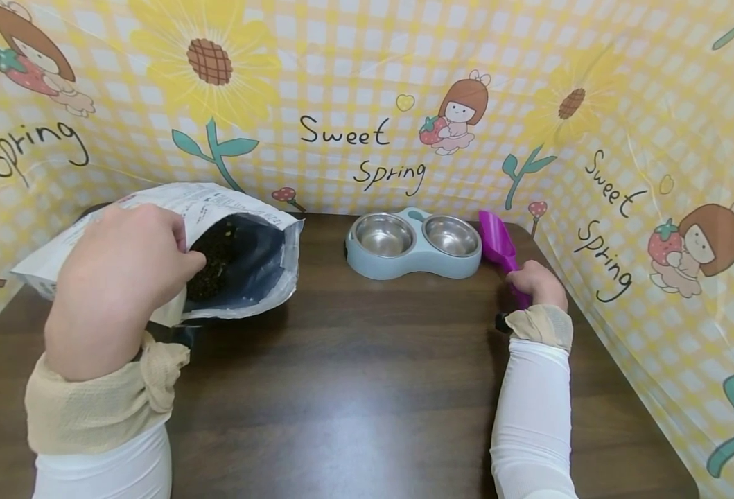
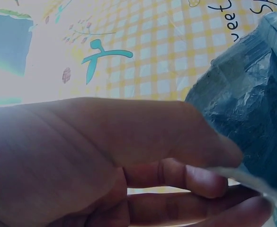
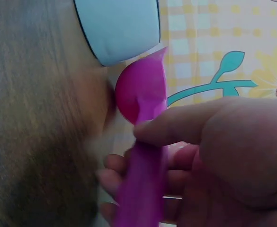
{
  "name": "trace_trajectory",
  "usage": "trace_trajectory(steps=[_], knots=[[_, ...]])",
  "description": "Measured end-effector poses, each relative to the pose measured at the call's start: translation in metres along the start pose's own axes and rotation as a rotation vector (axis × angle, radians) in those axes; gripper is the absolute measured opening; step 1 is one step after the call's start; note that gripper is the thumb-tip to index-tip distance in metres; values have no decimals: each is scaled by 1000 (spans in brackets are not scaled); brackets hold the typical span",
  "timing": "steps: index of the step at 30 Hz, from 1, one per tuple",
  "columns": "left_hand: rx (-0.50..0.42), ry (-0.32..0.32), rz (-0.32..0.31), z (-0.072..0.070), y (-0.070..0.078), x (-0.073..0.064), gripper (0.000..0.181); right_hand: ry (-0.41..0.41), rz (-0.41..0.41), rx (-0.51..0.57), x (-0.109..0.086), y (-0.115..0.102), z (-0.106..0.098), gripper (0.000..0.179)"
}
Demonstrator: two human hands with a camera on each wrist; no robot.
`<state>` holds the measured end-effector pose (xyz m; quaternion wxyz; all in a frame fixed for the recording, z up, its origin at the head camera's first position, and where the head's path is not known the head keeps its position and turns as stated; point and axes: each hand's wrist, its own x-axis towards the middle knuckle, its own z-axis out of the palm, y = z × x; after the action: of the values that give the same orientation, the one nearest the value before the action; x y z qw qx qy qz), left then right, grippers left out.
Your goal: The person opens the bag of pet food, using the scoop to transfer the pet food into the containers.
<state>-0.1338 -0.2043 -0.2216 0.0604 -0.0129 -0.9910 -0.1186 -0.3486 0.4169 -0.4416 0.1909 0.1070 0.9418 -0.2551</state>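
My left hand (image 1: pixel 126 270) pinches the rim of a white bag (image 1: pixel 217 197) between thumb and fingers. The bag lies on its side with its mouth spread toward the middle of the table, and dark pellets (image 1: pixel 211 274) show inside against the silvery lining. In the left wrist view, the edge of the bag (image 2: pixel 242 90) passes between thumb and fingertips. At the right, my right hand (image 1: pixel 538 283) grips the handle of a magenta scoop (image 1: pixel 497 239), thumb along its top. The scoop's head points away from me, beside the double pet bowl (image 1: pixel 413 263).
The blue-grey bowl stand holds two steel bowls (image 1: pixel 384 234) near the back of the brown wooden table (image 1: pixel 342 388). A yellow checked cloth (image 1: pixel 354 83) with printed flowers and figures hangs behind and along the sides.
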Motion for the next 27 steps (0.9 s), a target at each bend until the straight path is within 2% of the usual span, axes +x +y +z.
trace_trajectory(steps=[1,4,6,9,11,13,15,18,19,27], knots=[[-1,2,0,0,0,0,24,-2,-14,15,-22,-15,-1,36],[-3,2,1,0,-1,0,23,9,-1,34,-70,-52,-4,37],[-1,2,4,0,-1,1,24,40,1,11,-64,-47,-3,40],[0,-1,6,-1,-2,1,25,108,8,-49,-35,-27,-2,43],[-1,-3,5,-1,-2,1,26,128,-7,-83,-14,-11,-2,53],[-3,-6,2,-2,-2,0,25,149,-26,-108,-12,-9,-4,60],[-3,-9,-1,-3,-2,0,25,146,-41,-130,-16,-11,-7,67],[-4,-12,-7,-3,-2,0,24,197,-33,-140,-27,-22,-10,63],[-6,-13,-9,-3,-2,0,24,203,-26,-142,-25,-22,-11,65],[-3,-10,2,-3,-2,0,27,225,-99,-87,-93,-68,-29,62]])
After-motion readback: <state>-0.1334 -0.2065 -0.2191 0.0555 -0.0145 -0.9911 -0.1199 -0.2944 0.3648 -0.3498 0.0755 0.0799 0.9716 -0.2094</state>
